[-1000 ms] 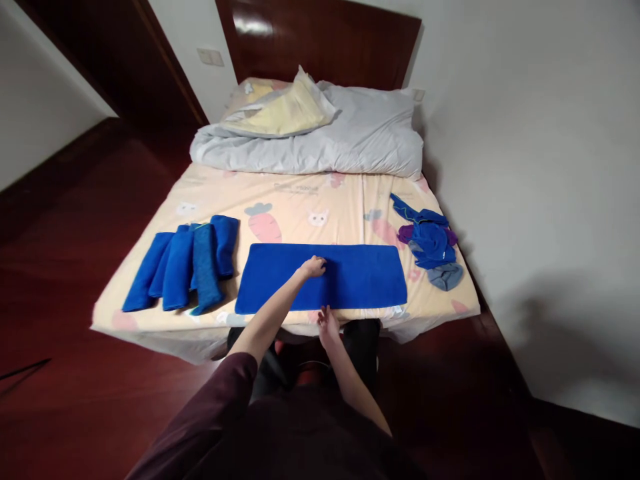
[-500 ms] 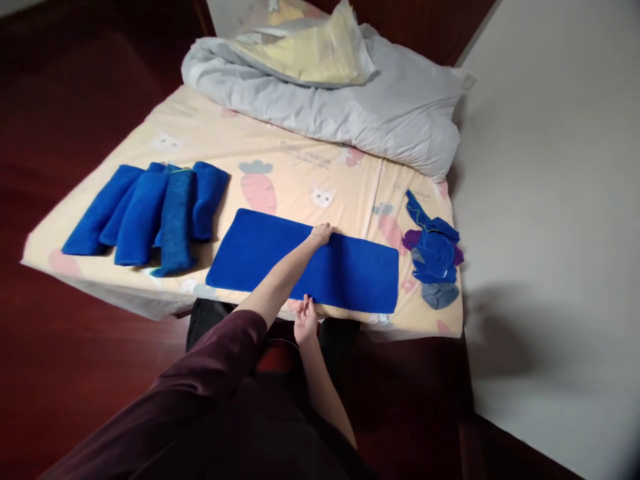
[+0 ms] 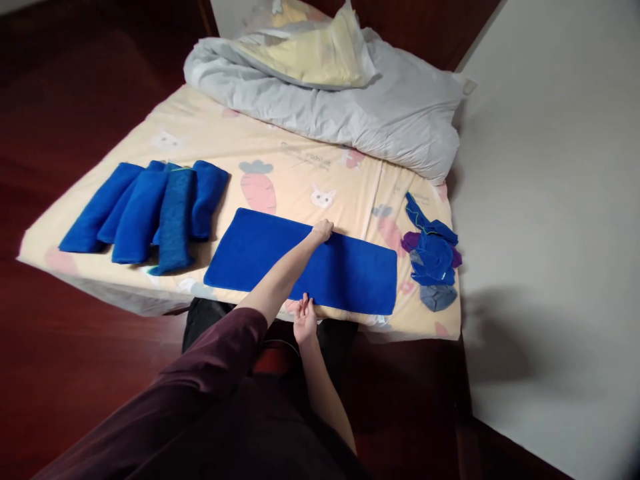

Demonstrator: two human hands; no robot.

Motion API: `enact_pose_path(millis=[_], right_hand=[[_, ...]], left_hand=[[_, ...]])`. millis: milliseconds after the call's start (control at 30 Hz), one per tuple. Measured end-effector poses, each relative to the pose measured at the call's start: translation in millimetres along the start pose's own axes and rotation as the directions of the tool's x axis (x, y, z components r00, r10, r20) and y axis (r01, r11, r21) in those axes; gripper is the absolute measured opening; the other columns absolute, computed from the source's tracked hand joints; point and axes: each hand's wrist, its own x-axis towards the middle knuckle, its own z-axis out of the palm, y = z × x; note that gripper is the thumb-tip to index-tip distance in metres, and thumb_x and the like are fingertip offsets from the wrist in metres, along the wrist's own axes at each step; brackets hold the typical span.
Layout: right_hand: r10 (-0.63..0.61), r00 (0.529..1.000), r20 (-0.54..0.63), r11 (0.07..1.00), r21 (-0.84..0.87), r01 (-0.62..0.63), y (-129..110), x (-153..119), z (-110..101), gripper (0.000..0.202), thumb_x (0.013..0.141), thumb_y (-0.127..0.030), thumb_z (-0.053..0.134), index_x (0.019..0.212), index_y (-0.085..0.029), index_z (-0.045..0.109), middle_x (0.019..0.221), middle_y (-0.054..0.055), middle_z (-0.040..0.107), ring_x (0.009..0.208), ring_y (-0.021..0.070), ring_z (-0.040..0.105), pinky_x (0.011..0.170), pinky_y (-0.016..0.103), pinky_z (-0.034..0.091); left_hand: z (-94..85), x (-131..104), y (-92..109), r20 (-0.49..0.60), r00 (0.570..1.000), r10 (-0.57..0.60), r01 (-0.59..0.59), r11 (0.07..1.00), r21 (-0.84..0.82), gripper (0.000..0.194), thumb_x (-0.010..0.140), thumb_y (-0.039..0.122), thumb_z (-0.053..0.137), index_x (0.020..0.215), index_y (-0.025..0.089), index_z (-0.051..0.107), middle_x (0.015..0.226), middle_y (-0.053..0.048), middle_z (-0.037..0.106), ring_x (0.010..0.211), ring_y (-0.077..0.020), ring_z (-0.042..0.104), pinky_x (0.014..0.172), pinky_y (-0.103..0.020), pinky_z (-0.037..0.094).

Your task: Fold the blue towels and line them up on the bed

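A rectangular blue towel [image 3: 260, 247] lies flat across the front part of the bed. My left hand [image 3: 323, 231] reaches over it, its fingers closed on the far long edge near the middle. Opposite, at the near long edge, my right hand [image 3: 305, 321] is turned palm up, fingertips pinching the towel's border; the exact grip is partly hidden. To the left lie several folded blue towels [image 3: 143, 213], overlapping in a row. A crumpled heap of blue, purple and grey cloths [image 3: 433, 253] sits to the right.
The bed [image 3: 295, 180] wears a peach sheet printed with carrots and rabbits. A bunched white quilt [image 3: 320, 113] and a yellowish pillow [image 3: 310, 57] rest at its far end. A pale wall [image 3: 550, 200] rises along the right side. Dark red floor [image 3: 100, 373] shows at left.
Both hands keep almost the same place on the blue towel. The view has shifted very slightly; nothing else visibly moves.
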Motion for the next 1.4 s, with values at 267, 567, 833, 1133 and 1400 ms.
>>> enact_pose_path(millis=[267,567,833,1133,1400], right_hand=[[-0.008,1.0,-0.01,1.0,0.003,0.008,2.1,-18.6,-2.5,0.017,0.099,-0.038,0.064,0.11,-0.028,0.07,0.14,0.003,0.067,0.121,0.0133,0.066,0.093,0.027,0.06],[-0.105,0.994,0.008,0.994,0.011,0.105,-2.7,-39.0,-10.6,0.013,0.097,-0.038,0.066,0.095,-0.026,0.064,0.099,0.003,0.073,0.096,0.0148,0.071,0.087,0.03,0.061],[-0.416,0.909,-0.016,0.902,-0.133,0.411,-36.3,-61.4,-49.1,0.027,0.086,-0.048,0.071,0.088,-0.024,0.059,0.07,-0.004,0.058,0.067,0.013,0.06,0.072,0.026,0.056],[-0.849,0.525,0.059,0.469,-0.371,0.801,-153.0,-99.4,-42.3,0.048,0.083,-0.069,0.062,0.079,-0.021,0.058,0.074,0.0,0.061,0.081,0.0179,0.063,0.073,0.029,0.053],[-0.956,0.248,0.155,0.233,-0.107,0.967,-287.2,-132.5,23.3,0.055,0.065,-0.056,0.086,0.096,-0.018,0.063,0.084,0.0,0.064,0.084,0.0151,0.062,0.085,0.029,0.053]], left_hand=[[-18.3,-16.2,9.3,-0.063,0.997,0.033,-0.034,0.999,-0.015,0.031,0.095,0.018,0.055,0.121,0.012,0.07,0.122,-0.021,0.065,0.118,-0.0299,0.065,0.097,-0.034,0.051],[-57.1,-51.8,15.8,-0.17,0.984,0.045,-0.061,0.994,-0.091,0.038,0.086,0.014,0.06,0.122,0.014,0.071,0.123,-0.019,0.066,0.114,-0.0291,0.066,0.098,-0.036,0.052],[-109.1,-116.4,36.5,-0.241,0.961,0.136,-0.174,0.974,-0.147,0.032,0.087,0.018,0.057,0.109,0.011,0.079,0.079,-0.009,0.076,0.082,-0.0186,0.072,0.093,-0.027,0.055],[-184.0,-212.1,31.4,-0.394,0.888,0.236,-0.42,0.765,-0.489,0.03,0.087,0.032,0.07,0.103,0.009,0.081,0.075,-0.007,0.076,0.069,-0.0195,0.073,0.076,-0.032,0.06],[-246.8,-264.9,24.7,-0.654,0.746,0.126,-0.593,0.574,-0.565,0.04,0.07,0.043,0.088,0.094,0.012,0.08,0.086,-0.01,0.078,0.082,-0.0205,0.07,0.077,-0.029,0.059]])
